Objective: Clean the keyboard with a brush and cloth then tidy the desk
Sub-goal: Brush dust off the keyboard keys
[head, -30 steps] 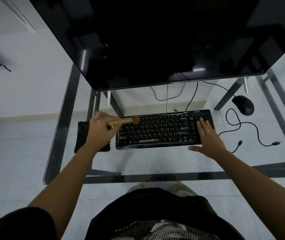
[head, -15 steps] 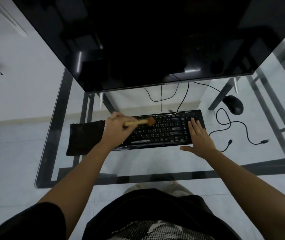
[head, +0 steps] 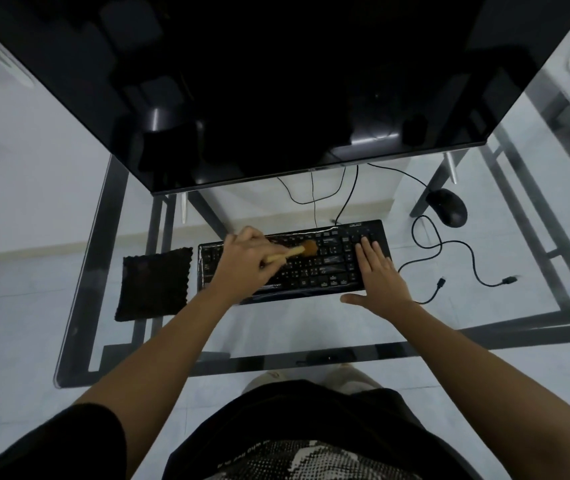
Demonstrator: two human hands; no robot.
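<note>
A black keyboard [head: 325, 268] lies on the glass desk [head: 276, 327] in front of the monitor. My left hand [head: 247, 259] grips a small wooden-handled brush [head: 297, 251], whose brown bristles touch the upper middle keys. My right hand [head: 377, 275] lies flat with straight fingers on the keyboard's right end, thumb spread toward the near edge. A dark folded cloth [head: 153, 284] rests on the glass just left of the keyboard, untouched.
A large dark monitor [head: 259, 81] overhangs the back of the desk. A black mouse [head: 449, 206] sits at the back right, its cable [head: 449, 258] looping across the glass with loose plug ends. Thin cables run behind the keyboard.
My left hand has swept the brush rightward along the upper keys, from the keyboard's left end toward its middle. My right hand has stayed pressed on the right end.
</note>
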